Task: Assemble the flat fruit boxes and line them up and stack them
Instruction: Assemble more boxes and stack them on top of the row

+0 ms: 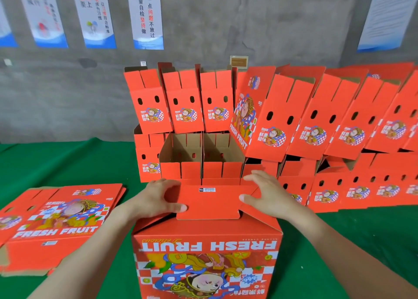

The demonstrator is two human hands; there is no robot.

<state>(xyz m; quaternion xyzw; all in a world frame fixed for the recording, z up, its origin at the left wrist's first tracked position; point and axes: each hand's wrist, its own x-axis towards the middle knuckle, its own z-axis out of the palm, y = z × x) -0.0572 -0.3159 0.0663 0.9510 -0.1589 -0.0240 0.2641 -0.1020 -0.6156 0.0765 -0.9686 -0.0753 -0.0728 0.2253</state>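
Reaches forward from the bottom edge with both forearms, left hand point(161, 198) and right hand point(265, 196) palm-down on top of the fruit box point(208, 253). Has that box standing at near centre of the green tabletop point(67, 162), long axis left to right, FRESH FRUIT print upside down toward the camera, top flap point(208, 204) folded flat. Presses the flap's two ends with relaxed, slightly parted fingers point(255, 178), thumbs laid on it, gripping nothing.

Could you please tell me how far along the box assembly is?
Done: many assembled boxes stand stacked in two tiers. In hand: the left hand and right hand press the flaps of one upturned box. Left: a pile of flat boxes.
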